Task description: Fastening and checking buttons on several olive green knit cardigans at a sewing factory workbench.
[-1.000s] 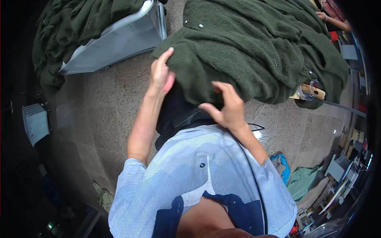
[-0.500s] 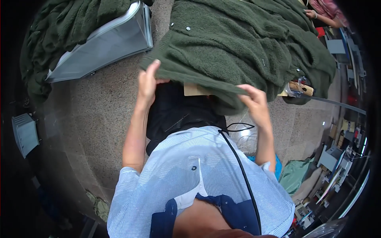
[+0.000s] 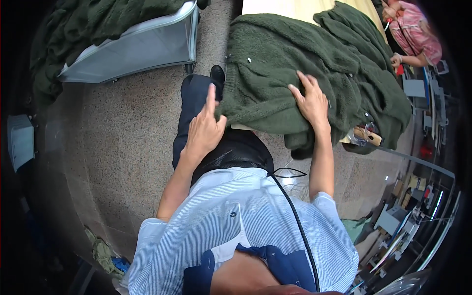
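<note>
Blue shirt [image 3: 196, 221] — navy collar [image 3: 295, 268] — dark trousers [image 3: 191, 101]

Grey cart [image 3: 132, 51] stands upper left; pale box [image 3: 21, 141] far left; speckled floor [image 3: 128, 132]. Co-worker [image 3: 417, 34] in pink sits upper right. Olive cloth [image 3: 100, 248] lies lower left, blue item [image 3: 120, 264] beside it. Pale green cloth [image 3: 355, 228] lower right, equipment [image 3: 392, 219] nearby.

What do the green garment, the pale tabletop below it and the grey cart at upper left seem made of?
Green garment: soft, fleecy knit with a matt, fuzzy surface and ribbed edge; the fibre is unclear.
Tabletop: probably wood or laminate, judging by its pale, yellowish, smooth surface.
Grey cart: perhaps painted metal or plastic, from its smooth side panel with a slight sheen.
</note>
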The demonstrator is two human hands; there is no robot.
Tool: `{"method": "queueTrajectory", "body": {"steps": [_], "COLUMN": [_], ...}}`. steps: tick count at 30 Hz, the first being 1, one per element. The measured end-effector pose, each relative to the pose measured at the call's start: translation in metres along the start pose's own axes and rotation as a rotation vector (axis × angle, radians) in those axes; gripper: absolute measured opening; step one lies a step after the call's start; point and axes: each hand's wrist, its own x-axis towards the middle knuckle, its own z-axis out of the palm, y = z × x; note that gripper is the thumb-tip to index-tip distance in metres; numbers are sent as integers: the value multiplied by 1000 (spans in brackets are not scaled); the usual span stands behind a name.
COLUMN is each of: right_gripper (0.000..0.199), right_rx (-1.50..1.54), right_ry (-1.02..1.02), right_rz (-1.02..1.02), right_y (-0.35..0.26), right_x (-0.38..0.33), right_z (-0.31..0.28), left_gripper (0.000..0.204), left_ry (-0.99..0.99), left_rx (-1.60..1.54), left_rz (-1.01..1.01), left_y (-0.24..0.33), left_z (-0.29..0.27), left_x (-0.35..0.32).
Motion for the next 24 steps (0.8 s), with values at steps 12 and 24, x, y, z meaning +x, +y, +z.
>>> {"method": "queueTrajectory", "body": {"steps": [12,24], "right_gripper": [32,22], "right_rx": [-147,-86], "right_ry": [69,432], "right_rz": [-149,-64], "right_y": [16,92], "right_x": [27,-11], "right_z": [-4,-74], "left_gripper": [88,25], "left_ry": [-295,-188], "left_rx": [244,163], "left_rz": [815,861], "left_y": [-20,-26], "left_z": [23,33], "left_x": [28,44]}}
